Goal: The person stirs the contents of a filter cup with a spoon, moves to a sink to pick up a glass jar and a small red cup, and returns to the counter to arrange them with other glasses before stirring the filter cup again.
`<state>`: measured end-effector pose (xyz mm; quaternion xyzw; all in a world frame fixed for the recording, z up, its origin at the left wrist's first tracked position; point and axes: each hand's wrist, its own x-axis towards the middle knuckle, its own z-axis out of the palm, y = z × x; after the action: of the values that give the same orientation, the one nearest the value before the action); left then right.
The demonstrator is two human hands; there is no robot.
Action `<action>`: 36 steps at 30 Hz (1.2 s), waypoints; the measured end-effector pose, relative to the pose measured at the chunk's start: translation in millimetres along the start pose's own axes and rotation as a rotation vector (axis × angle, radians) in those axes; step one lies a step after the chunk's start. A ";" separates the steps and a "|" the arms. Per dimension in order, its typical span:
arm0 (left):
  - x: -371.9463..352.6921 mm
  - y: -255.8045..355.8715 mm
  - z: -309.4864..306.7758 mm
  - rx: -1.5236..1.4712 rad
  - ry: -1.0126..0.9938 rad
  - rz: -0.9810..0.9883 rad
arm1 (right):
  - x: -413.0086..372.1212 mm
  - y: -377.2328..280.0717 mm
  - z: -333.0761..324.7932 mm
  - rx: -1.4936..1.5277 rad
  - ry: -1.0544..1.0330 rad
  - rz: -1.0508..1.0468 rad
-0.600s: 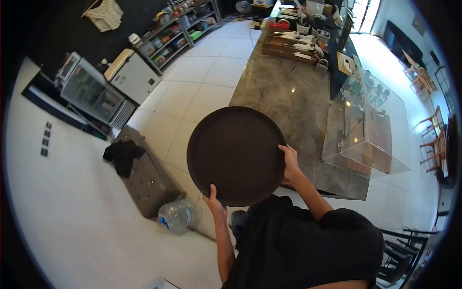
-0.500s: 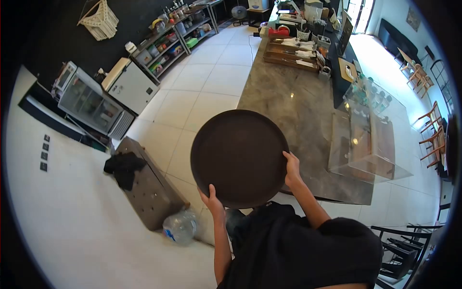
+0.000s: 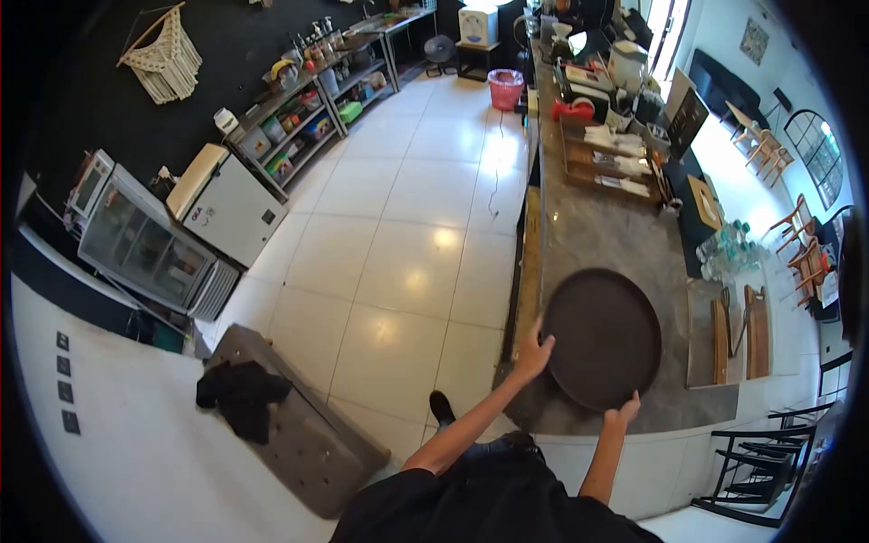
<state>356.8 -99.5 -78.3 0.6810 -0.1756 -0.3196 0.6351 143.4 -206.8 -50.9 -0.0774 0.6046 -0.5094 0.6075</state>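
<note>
A round dark brown serving tray (image 3: 603,339) is between my hands, over the near end of the grey stone-look counter (image 3: 588,231). My left hand (image 3: 532,353) grips its left rim with the thumb on top. At the lower right rim, my right hand (image 3: 622,414) holds on the same way. The fingers of both hands are partly hidden under the rim. The tray's top face is bare. To its right stands a clear display case (image 3: 701,348) with tongs (image 3: 740,330) and wooden boards in it.
A wooden cutlery box (image 3: 579,154) with several wrapped bundles stands farther along the counter. Plastic bottles (image 3: 731,253) cluster at the right. A tufted bench (image 3: 308,443) with a black cloth (image 3: 244,398) is at lower left. Black chairs (image 3: 760,475) stand at lower right.
The tray has moved right, from in front of my body to over the counter's near end, with both hands still on it. The view has shifted, showing more floor on the left.
</note>
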 end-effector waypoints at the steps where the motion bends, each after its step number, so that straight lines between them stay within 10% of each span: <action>1: 3.8 6.5 -9.0 0.088 -0.064 0.081 | 2.9 9.8 -2.3 0.042 0.067 -0.037; 6: 27.9 29.2 -51.0 0.213 -0.469 -0.120 | -19.2 36.9 -0.6 -0.270 0.230 -0.369; 13: 64.4 54.2 -102.7 0.239 -0.639 0.165 | -90.1 69.7 50.6 -0.878 0.491 -1.085; 17: 110.9 120.2 -176.3 -0.040 -0.372 0.278 | -139.6 125.8 156.2 -0.549 -0.291 -0.935; 23: 255.3 221.7 -338.0 0.082 0.121 0.586 | -195.3 227.4 364.5 -0.594 -0.895 -0.794; 36: 405.1 256.7 -483.5 -0.066 0.554 0.494 | -294.5 325.9 717.8 -0.434 -1.529 -0.572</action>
<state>1015.3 -30.6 81.3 0.6579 -0.1458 0.0340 0.7380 972.1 -218.6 95.3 -0.6659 0.0684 -0.3235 0.6687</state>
